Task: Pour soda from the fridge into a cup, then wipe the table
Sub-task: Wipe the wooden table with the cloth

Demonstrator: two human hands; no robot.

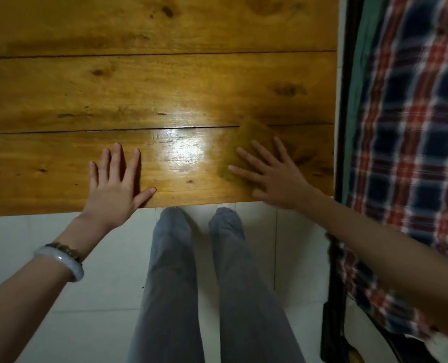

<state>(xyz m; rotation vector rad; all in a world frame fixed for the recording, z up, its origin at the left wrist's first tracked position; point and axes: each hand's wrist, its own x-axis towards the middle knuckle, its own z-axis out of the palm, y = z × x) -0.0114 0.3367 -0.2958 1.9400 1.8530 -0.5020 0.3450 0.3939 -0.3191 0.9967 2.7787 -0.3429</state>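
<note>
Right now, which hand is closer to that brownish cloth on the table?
The right. The right hand lies flat on the cloth, fingers spread over it near the table's right end. The left hand rests flat on bare wood, apart from the cloth, across the shiny patch.

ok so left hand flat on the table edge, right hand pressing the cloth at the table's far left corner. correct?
One thing is off: the cloth lies near the table's right edge, not the far left corner. The head view shows the right hand spread flat on it there. The left hand does lie flat by the near edge.
</note>
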